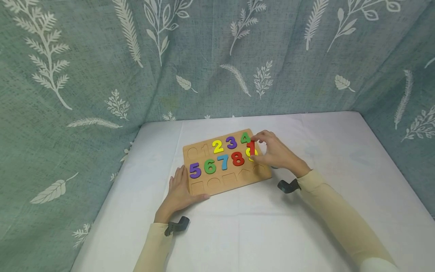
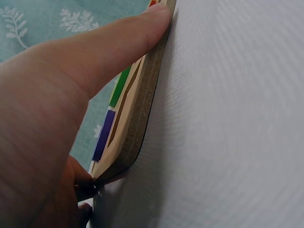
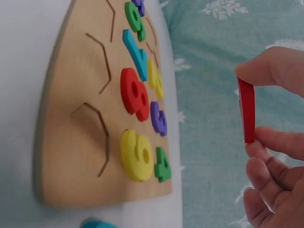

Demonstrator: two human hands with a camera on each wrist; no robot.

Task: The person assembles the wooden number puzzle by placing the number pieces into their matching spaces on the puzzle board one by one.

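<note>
A wooden number puzzle board [image 1: 234,182] lies on the white table, tilted at an angle. My right hand [image 1: 276,151] pinches a red number 1 piece [image 3: 247,111] between thumb and fingertips, above the board's right side. In the head view it overlaps the yellow 9 [image 3: 135,156]. My left hand [image 1: 179,192] rests at the board's near left corner, fingers along the left side and thumb [image 2: 142,31] extended on the near edge. Coloured numbers 2 to 9 sit on the board, among them a purple 5 [image 1: 195,170] and a red 8 [image 1: 237,158].
Bare outlines of 0 and 1 show at the board's upper left, and shape outlines run along its near row. A teal-blue piece [image 3: 98,223] lies beside the board's right edge. Green leaf-patterned cloth [image 1: 210,60] hangs behind the table [image 1: 238,234].
</note>
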